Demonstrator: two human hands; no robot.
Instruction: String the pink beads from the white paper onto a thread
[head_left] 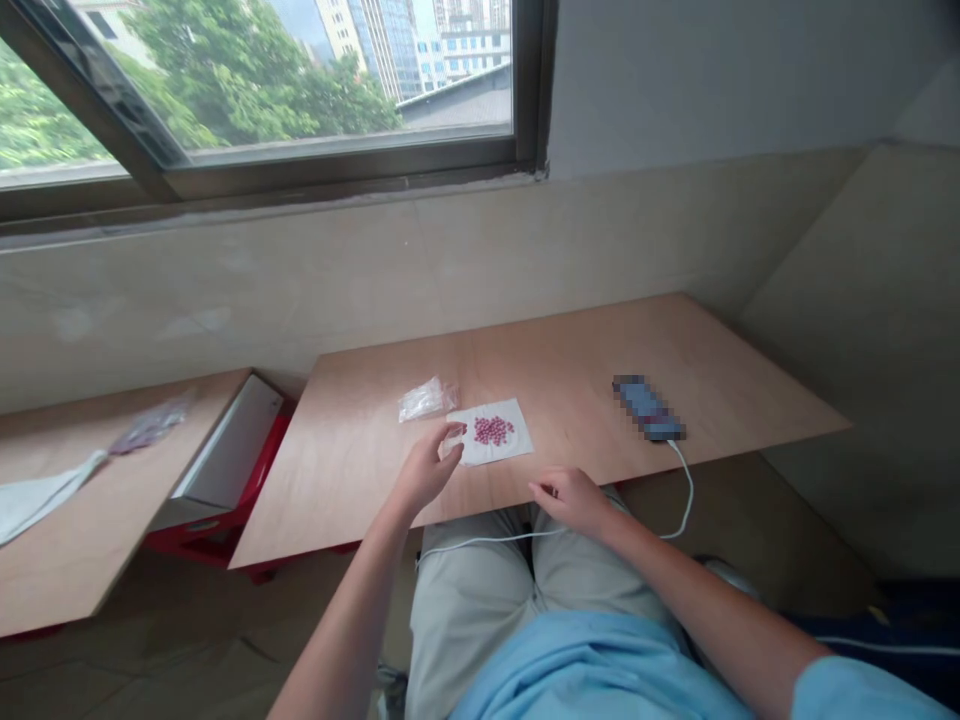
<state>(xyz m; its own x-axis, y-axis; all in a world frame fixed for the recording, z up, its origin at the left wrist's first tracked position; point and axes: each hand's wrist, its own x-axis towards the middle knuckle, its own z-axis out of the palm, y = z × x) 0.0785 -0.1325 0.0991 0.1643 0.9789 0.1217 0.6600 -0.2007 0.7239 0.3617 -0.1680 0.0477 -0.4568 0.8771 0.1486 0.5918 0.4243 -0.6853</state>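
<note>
We sat at a wooden table (570,360) before small red pieces (493,431).
A plastic bag (426,400) lay nearer the far edge; our left hand (426,472), thumb and fingers slightly parted, was at the left edge of the white sheet (519,418) under the pieces; our right hand (574,500) curled narrow at the near edge. We could not tell whether either held anything.

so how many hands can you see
2: the left hand at the left edge of the white sheet, the right hand below its lower right corner in the picture.
</note>
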